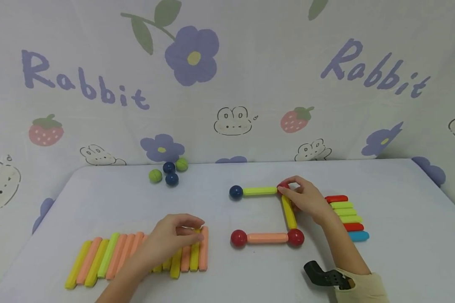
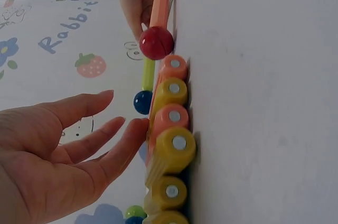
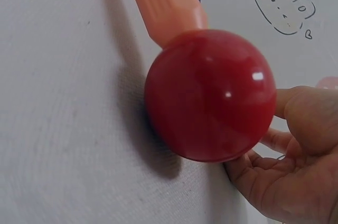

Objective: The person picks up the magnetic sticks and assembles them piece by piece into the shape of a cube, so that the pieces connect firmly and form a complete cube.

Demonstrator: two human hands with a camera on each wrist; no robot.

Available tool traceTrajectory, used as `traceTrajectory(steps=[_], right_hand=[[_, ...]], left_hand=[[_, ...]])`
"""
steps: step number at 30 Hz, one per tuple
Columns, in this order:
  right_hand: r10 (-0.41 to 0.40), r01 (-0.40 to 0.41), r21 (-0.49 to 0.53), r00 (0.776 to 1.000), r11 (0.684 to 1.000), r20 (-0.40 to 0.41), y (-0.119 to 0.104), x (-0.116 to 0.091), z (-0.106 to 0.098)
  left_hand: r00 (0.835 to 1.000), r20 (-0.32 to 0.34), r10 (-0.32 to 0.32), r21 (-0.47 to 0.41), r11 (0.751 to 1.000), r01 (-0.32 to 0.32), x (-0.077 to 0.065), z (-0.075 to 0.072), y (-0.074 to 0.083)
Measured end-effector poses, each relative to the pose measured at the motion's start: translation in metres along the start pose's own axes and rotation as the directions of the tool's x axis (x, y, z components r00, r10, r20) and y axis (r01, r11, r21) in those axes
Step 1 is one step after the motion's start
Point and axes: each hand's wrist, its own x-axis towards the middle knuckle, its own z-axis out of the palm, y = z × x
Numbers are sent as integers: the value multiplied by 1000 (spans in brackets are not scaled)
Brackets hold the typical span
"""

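Red ball [image 1: 284,185] pinched between fingers of right hand [image 1: 308,200].
Sticks [image 1: 203,252] are seen beneath left hand [image 1: 168,237], fingers parted; contact is hard to judge.

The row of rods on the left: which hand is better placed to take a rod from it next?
Probably the left hand: it is over that row of rods, spread and holding nothing, while the right hand grips a red ball farther away.

Your white table [image 1: 246,280] carries green and navy round balls [image 1: 169,168] near its far edge, multicoloured faceted sticks [image 1: 108,256] toward its near-left corner, more sticks [image 1: 349,213] toward its right edge, a ball-and-stick frame [image 1: 289,213] between.
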Motion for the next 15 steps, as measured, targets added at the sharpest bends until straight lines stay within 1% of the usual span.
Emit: traceTrajectory(steps=[4,8,12,15], right_hand=[[-6,6,-1,1000,1000,-2,1,1,-1],[-13,13,2,1000,1000,0,3,1,-1],[-13,13,5,1000,1000,1,3,1,-1],[-11,11,1,1000,1000,-3,3,1,-1]], left_hand=[[998,62,32,-27,999,-31,1,10,1],[994,97,44,-14,999,-43,6,24,2],[993,100,63,48,997,-68,8,37,2],[991,92,102,142,983,-114,9,45,2]])
